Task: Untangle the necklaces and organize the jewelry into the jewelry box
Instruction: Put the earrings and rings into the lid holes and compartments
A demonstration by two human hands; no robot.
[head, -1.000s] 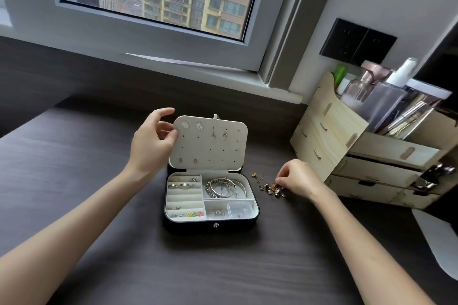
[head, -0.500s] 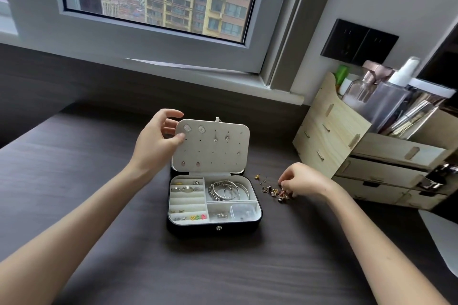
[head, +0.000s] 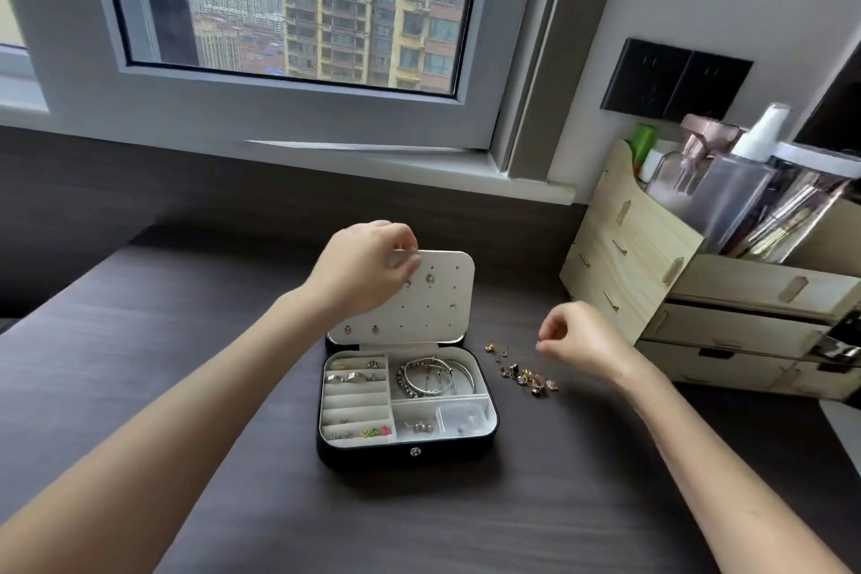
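I look down on a big dark table (head: 140, 331) under a window (head: 298, 0). A wooden drawer stand (head: 624, 256) sits at the right, well apart from the hands.

In the middle is the black jewelry box (head: 405, 452), and it is open. Its white lid (head: 433, 308) stands up at the back, with a few studs stuck in its little holes. My left hand (head: 363, 270) pinches the top left corner of the lid and holds it up. My right hand (head: 577, 340) is lifted just above the table on the right side of the box. Its fingers are pinched shut on a tiny piece (head: 538, 342), too small for me to name.

Inside the box, the bangles (head: 433, 375) lie in the top right part and the rings (head: 354, 377) sit in the slots at the left. A little pile of earrings (head: 526, 378) lies on the table just beside the box.

I think this is the earring step. Next, the tiny piece must go to a free hole in the lid, and that takes a slow, careful poke while the left hand keeps the lid from wobbling
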